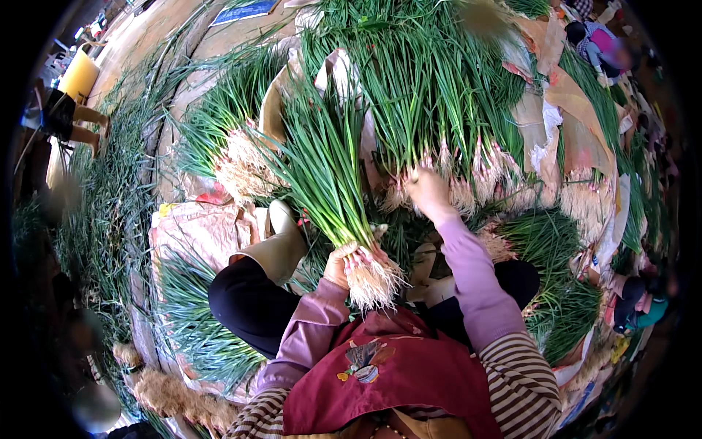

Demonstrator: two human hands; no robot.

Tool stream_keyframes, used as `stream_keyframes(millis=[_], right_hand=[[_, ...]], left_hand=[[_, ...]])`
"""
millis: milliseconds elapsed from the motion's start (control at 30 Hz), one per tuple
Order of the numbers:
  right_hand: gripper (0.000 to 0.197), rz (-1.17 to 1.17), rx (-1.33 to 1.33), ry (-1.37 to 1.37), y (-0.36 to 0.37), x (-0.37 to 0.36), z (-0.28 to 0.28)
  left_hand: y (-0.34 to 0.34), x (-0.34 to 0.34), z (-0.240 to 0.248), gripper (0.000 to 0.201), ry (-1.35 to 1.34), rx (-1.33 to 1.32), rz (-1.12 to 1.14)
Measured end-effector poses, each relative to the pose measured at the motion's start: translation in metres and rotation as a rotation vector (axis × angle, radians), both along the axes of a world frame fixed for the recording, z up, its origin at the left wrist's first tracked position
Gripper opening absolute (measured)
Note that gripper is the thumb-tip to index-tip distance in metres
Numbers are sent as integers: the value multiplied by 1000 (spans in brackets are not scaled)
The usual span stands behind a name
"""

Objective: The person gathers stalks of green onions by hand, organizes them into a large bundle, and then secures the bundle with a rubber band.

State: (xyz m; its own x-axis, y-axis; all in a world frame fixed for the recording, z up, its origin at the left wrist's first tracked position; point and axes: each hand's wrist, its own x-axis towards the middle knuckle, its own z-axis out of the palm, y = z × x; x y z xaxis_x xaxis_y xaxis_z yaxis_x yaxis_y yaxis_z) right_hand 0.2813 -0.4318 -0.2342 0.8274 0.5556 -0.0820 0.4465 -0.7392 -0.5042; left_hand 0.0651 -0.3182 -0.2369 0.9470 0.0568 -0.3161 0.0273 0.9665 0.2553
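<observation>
My left hand is wrapped round the base of a thick bunch of spring onions. Their pale roots hang towards my apron, and the green leaves fan up and away from me. Ahead lies a wide heap of loose spring onions, its reddish-white bulbs and roots turned towards me. Over the root end of this heap my right hand is closed on the stalk bases. How many stalks it pinches is hidden behind the fingers.
More spring onions lie at the left, beside a folded pale sack. Another pile is by my left knee, one by my right. A beige boot shows between. Other people sit at the far right; a yellow container stands far left.
</observation>
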Motion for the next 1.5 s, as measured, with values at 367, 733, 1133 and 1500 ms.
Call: stream_keyframes(millis=[367, 733, 1133, 1500], right_hand=[[39, 38, 106, 425, -7, -79, 30], [24, 185, 335, -20, 0, -101, 16], [23, -230, 843, 1156, 29, -79, -15], [32, 310, -546, 422, -7, -39, 34]], left_hand=[[2, -6, -30, 43, 137, -89, -121], [-2, -4, -22, 24, 244, -27, -84], [-2, -5, -4, 43, 183, -50, -104], [4, -8, -9, 56, 47, -94, -95]])
